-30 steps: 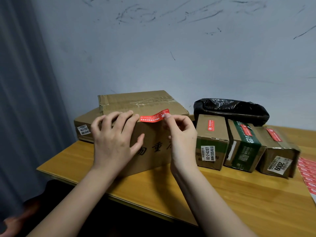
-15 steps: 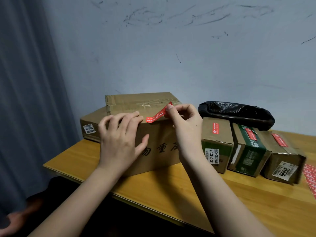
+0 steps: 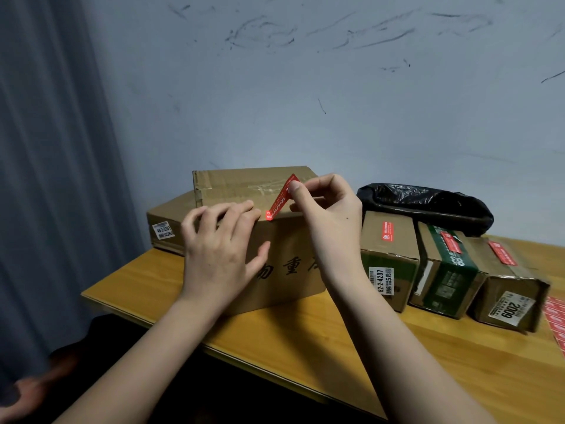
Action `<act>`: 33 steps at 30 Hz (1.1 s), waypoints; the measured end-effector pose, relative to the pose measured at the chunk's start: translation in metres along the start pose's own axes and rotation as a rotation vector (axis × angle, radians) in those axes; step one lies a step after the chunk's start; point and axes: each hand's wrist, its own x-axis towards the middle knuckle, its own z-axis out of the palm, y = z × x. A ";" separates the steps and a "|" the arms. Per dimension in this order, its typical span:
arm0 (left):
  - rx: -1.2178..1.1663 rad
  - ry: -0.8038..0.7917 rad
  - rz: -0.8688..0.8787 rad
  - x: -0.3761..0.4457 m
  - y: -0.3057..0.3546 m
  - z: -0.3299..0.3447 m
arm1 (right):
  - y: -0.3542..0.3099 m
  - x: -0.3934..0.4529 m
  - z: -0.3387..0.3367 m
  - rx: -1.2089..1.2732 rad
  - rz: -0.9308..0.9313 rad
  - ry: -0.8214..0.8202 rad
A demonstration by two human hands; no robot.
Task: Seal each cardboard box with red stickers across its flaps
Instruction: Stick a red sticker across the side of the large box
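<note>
- Pinching the thin red paper sticker [image 3: 280,199] at its upper end, the right hand [image 3: 327,215] grips it.
- Below this pinch, the sticker looks light and floppy.
- Left hand [image 3: 221,249] presses flat on the large brown cardboard box [image 3: 284,261].

Two bare arms come up from the near edge, one on the left and one on the right, each ending in a bare hand. No sleeve, cuff, glove, ring, watch or band shows on either; both forearms are uncovered as far back as the frame reaches. The left hand [image 3: 218,258] shows its back, with four fingers [image 3: 241,211] and a thumb, the nails short and plain. The right hand [image 3: 328,215] also shows its back; a small dark mole sits on it near the wrist side, and the thumbnail is short and unpainted. Both wrists are slim, the forearms smooth, without marks.
</note>
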 end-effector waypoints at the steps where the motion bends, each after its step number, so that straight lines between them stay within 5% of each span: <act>1: 0.001 0.002 0.002 0.000 0.000 0.000 | 0.000 0.000 0.000 -0.012 -0.012 0.006; 13: -0.021 0.002 0.010 0.000 -0.003 0.002 | -0.018 0.019 -0.014 0.077 -0.116 0.059; 21: -0.074 -0.018 -0.038 0.002 -0.002 -0.004 | 0.017 0.047 -0.043 0.253 0.224 0.098; 27: -0.312 -0.029 -0.311 -0.005 0.010 -0.006 | 0.041 0.052 -0.046 0.505 0.457 0.013; 33: -0.443 -0.028 -0.405 -0.005 0.019 -0.003 | 0.048 0.052 -0.045 0.669 0.493 0.037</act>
